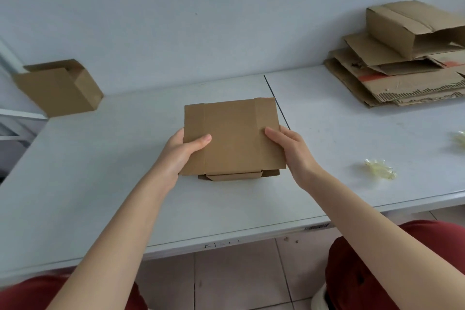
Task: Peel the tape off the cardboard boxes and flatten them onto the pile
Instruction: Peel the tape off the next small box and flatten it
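Cardboard box [232, 137] sits mid-table [100, 184], clamped between my left hand [180, 152] and right hand [289, 151], thumbs on top. I judge its folded flaps could spring open on the carry to the pile [402, 78], where the unflattened top box looks ready to slide.

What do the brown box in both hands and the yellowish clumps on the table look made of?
Brown box: plain matte cardboard, likely corrugated like the pile's torn fluted edge. Yellowish clumps: glossy, translucent, crumpled film, probably peeled plastic tape. White table: smooth, faintly shiny, perhaps laminate.
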